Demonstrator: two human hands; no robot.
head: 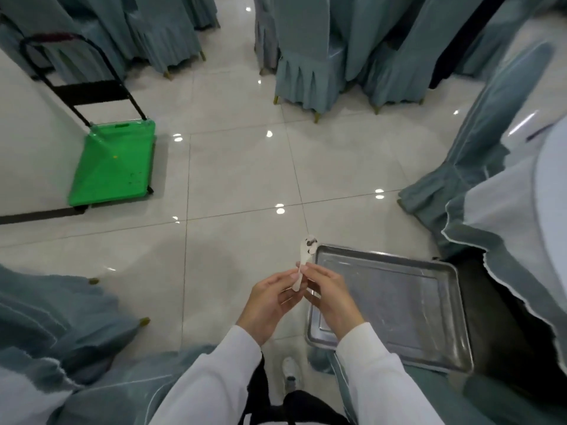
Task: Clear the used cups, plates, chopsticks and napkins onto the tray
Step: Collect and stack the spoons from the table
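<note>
At the lower centre of the frame we see our left hand (270, 299) and right hand (328, 297) side by side, both holding a spoon (303, 262) just past the tray's (399, 305) left edge. The tray sits at lower right on a covered chair (399, 391), under the table's edge (506, 210) at right. A cart (113, 167) stands at upper left, with more chairs (310, 53) along the top.

A soiled white spoon (303, 265) stands upright beside the bare steel tray (441, 357).
</note>
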